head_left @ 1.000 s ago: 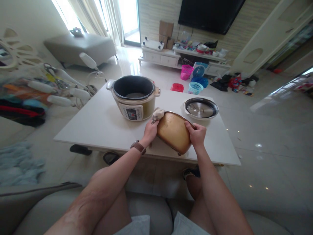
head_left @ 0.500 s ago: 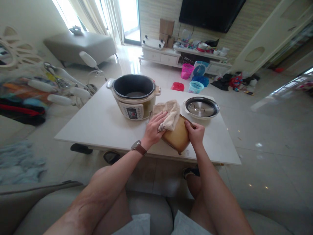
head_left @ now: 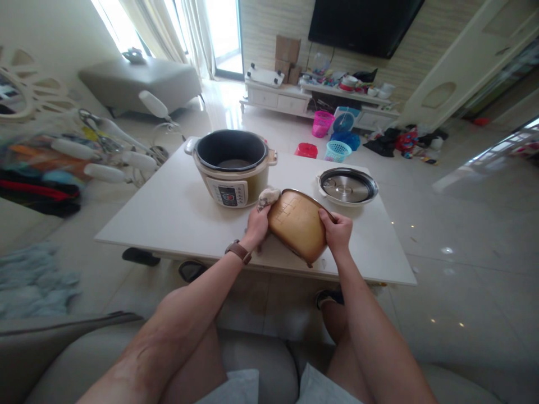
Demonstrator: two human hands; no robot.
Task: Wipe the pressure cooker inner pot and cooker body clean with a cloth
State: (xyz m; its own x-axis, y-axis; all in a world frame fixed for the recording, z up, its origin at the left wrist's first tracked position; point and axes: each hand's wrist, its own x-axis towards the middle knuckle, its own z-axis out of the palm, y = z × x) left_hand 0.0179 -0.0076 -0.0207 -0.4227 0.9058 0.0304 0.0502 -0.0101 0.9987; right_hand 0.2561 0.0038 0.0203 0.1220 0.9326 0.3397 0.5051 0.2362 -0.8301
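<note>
A gold-brown inner pot [head_left: 298,224] is tipped on its side over the near part of the table. My right hand [head_left: 338,230] grips its rim on the right, thumb on the outer wall. At the pot's left side, my left hand [head_left: 256,224] is closed on a pale cloth [head_left: 268,196], which bunches out above the fingers. Most of the cloth is hidden. Behind my left hand stands the pressure cooker body [head_left: 236,177], its dark inside facing up and its control panel towards me. The round cooker lid [head_left: 347,186] lies underside up beyond my right hand.
All this is on a white table [head_left: 168,219]. Across the floor are a pink basket [head_left: 322,123], a red basin [head_left: 306,150] and a light blue basket [head_left: 337,150]. A white multi-armed lamp [head_left: 126,146] lies left of the table.
My left hand and the cloth have moved left and down, off the pot's upper face to its left side, baring markings on its wall. The right hand keeps its hold.
</note>
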